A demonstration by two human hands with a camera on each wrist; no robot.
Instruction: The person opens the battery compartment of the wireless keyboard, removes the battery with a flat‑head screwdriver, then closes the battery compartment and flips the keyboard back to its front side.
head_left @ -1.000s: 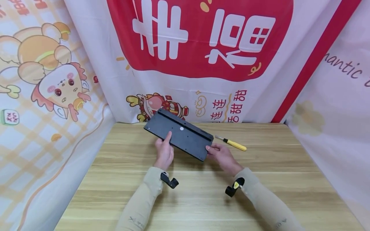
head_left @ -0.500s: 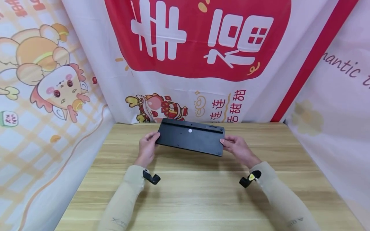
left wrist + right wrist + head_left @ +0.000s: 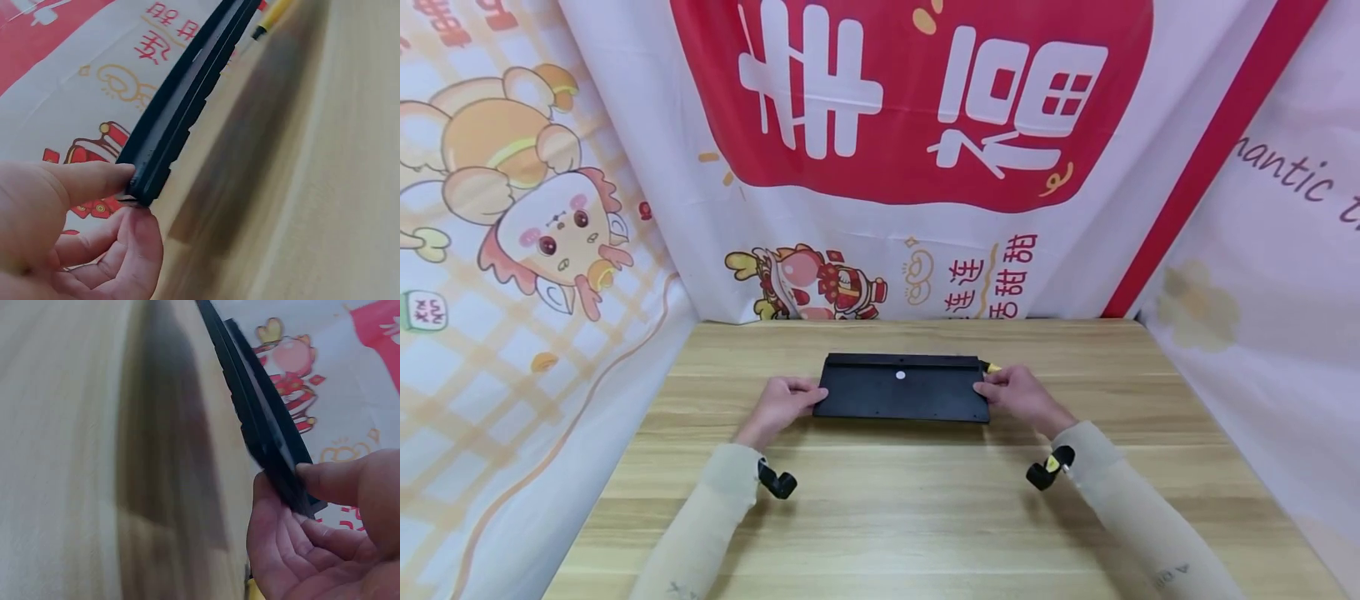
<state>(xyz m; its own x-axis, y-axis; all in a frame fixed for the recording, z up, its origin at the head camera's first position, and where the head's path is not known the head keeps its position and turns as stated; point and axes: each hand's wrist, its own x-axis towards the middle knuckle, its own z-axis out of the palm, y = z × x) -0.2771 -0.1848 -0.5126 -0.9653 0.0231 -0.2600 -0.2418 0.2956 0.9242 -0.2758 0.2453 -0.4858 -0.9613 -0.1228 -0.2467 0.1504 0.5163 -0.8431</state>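
A black keyboard (image 3: 901, 398) is held level just over the wooden table, its flat underside with a small white round sticker facing up. In the left wrist view the keys of the keyboard (image 3: 181, 119) point down at the tabletop, and a gap with a shadow shows below. My left hand (image 3: 781, 407) pinches the left end between thumb and fingers. The right end is pinched by my right hand (image 3: 1022, 397), thumb on the underside and fingers beneath. Behind that hand lies a yellow-handled screwdriver (image 3: 993, 367), mostly hidden.
The wooden table (image 3: 895, 517) reaches back to a white and red printed cloth (image 3: 917, 200). Patterned cloth walls (image 3: 617, 350) stand at both sides. A small black camera mount (image 3: 777, 481) sits on each wrist.
Both hands first held the keyboard tilted, with the left hand under its front edge. The left hand shifted to the left end; the keyboard was levelled and lowered toward the table.
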